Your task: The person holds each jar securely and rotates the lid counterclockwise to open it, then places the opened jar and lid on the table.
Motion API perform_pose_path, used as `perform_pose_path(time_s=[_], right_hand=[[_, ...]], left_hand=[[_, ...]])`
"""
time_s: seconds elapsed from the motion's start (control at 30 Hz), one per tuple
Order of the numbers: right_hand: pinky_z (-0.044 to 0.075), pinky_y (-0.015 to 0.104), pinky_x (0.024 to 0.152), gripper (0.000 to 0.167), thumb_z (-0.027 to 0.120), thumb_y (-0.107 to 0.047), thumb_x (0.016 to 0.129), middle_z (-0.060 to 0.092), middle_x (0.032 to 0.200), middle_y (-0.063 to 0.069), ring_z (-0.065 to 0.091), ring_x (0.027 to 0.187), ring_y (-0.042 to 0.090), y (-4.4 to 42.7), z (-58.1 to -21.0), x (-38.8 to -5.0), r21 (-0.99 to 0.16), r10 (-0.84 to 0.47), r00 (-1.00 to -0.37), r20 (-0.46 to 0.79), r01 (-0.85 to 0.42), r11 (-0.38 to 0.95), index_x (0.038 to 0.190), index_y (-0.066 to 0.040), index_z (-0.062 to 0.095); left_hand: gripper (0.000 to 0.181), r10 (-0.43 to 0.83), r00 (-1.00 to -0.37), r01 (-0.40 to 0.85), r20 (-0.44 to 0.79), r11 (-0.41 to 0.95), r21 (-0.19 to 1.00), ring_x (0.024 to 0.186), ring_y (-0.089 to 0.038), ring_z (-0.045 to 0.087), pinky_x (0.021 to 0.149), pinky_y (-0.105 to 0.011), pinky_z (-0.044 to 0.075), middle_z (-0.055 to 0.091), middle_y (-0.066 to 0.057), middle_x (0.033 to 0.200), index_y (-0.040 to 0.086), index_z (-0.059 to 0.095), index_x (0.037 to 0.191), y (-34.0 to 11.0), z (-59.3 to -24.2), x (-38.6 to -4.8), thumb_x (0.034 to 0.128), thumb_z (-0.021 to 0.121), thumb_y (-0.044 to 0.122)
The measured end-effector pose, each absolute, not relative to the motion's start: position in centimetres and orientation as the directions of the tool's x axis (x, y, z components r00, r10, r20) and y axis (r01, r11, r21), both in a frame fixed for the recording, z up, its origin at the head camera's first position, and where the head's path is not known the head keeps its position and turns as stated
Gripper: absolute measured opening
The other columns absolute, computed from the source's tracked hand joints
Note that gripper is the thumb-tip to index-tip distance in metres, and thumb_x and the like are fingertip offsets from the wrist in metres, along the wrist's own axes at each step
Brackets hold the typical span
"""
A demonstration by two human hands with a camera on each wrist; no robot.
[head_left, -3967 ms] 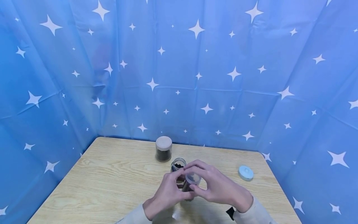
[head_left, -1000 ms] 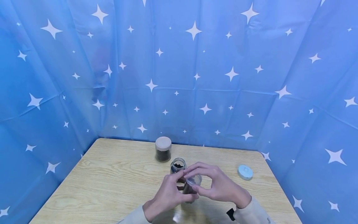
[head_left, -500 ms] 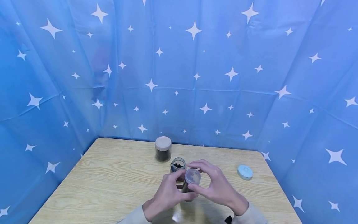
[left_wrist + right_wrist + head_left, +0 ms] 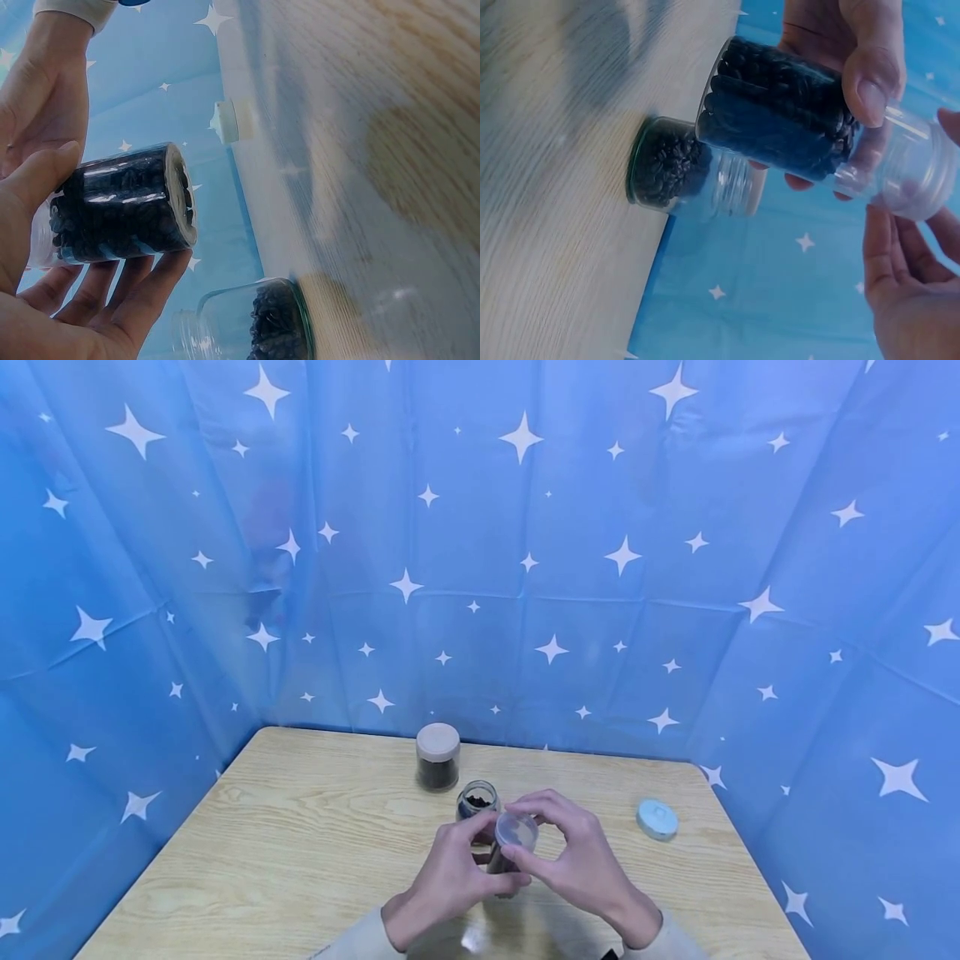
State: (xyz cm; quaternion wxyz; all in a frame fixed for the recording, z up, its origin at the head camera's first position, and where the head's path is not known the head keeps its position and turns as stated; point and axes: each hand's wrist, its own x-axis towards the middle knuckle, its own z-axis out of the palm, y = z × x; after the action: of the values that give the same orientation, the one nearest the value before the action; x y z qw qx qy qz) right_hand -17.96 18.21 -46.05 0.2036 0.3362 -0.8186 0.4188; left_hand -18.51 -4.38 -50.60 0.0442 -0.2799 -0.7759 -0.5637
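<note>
My left hand (image 4: 450,878) grips a clear jar (image 4: 120,206) packed with dark beans, its fingers and thumb wrapped round the body. The wrist views show this jar raised off the table. A translucent lid (image 4: 517,831) tops it, and my right hand (image 4: 585,860) holds that lid by its rim between thumb and fingers. Whether the lid turns freely or sits tight, I cannot tell. Just behind stands an uncovered glass jar (image 4: 671,163), partly filled with similar dark beans; in the head view my left fingers cover some of it.
Farther back on the wooden table (image 4: 300,835) is a jar with a pale lid (image 4: 438,758) and dark contents. A light blue lid (image 4: 657,819) lies by itself at the right. A blue star-patterned curtain (image 4: 480,527) hangs along the table's back edge.
The right hand's fingers have shifted from arching over the lid to its rim, and the right wrist has dropped slightly leftward. The left hand keeps its grip on the jar almost in place.
</note>
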Motion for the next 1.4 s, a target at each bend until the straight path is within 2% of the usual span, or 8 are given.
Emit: perform_pose_path(time_s=[0.17, 0.5, 0.8, 0.97, 1.4], right_hand=[[0.069, 0.029, 0.095, 0.046, 0.101, -0.016, 0.092, 0.083, 0.132, -0.003, 0.081, 0.115, 0.015, 18.2, -46.2, -18.1, -0.54, -0.378, -0.676, 0.632, -0.735, 0.41, 0.134, -0.013, 0.082], [0.069, 0.031, 0.099, 0.046, 0.1, -0.013, 0.093, 0.084, 0.133, -0.003, 0.081, 0.119, 0.016, 18.3, -46.2, -18.2, -0.542, -0.397, -0.667, 0.631, -0.745, 0.389, 0.135, -0.014, 0.083], [0.066, 0.036, 0.113, 0.046, 0.091, -0.009, 0.101, 0.081, 0.143, 0.0, 0.079, 0.132, 0.019, 19.4, -45.5, -19.0, -0.608, -0.557, -0.637, 0.532, -0.746, 0.273, 0.145, -0.018, 0.078], [0.06, 0.038, 0.123, 0.049, 0.086, -0.005, 0.103, 0.08, 0.149, 0.002, 0.076, 0.139, 0.021, 20.2, -45.0, -19.5, -0.639, -0.646, -0.597, 0.476, -0.739, 0.213, 0.15, -0.016, 0.075], [0.055, 0.036, 0.129, 0.058, 0.085, -0.002, 0.1, 0.078, 0.155, -0.001, 0.073, 0.146, 0.021, 20.6, -44.6, -19.7, -0.649, -0.682, -0.597, 0.423, -0.725, 0.232, 0.154, -0.02, 0.074]], left_hand=[[0.054, 0.389, -0.835, 0.492, 0.389, 0.211, 0.845, 0.109, -0.013, 0.087, 0.095, -0.03, 0.071, 0.088, 0.003, 0.122, 0.028, 0.076, 0.133, -4.5, -50.6, -18.5, 0.0878, 0.105, 0.023], [0.054, 0.391, -0.835, 0.492, 0.387, 0.216, 0.843, 0.109, -0.012, 0.086, 0.094, -0.028, 0.071, 0.088, 0.003, 0.122, 0.03, 0.076, 0.134, -4.5, -50.5, -18.4, 0.0884, 0.105, 0.026], [0.055, 0.4, -0.835, 0.486, 0.379, 0.211, 0.848, 0.11, -0.014, 0.086, 0.093, -0.03, 0.071, 0.087, 0.003, 0.123, 0.026, 0.076, 0.135, -4.7, -50.5, -18.1, 0.0891, 0.105, 0.029], [0.063, 0.417, -0.834, 0.475, 0.363, 0.205, 0.856, 0.111, -0.01, 0.085, 0.093, -0.03, 0.071, 0.087, 0.001, 0.127, 0.024, 0.074, 0.144, -4.8, -50.6, -17.9, 0.089, 0.105, 0.031], [0.066, 0.414, -0.838, 0.463, 0.355, 0.196, 0.864, 0.115, -0.009, 0.084, 0.094, -0.026, 0.07, 0.086, 0.0, 0.132, 0.026, 0.072, 0.147, -4.8, -50.5, -17.8, 0.0893, 0.105, 0.03]])
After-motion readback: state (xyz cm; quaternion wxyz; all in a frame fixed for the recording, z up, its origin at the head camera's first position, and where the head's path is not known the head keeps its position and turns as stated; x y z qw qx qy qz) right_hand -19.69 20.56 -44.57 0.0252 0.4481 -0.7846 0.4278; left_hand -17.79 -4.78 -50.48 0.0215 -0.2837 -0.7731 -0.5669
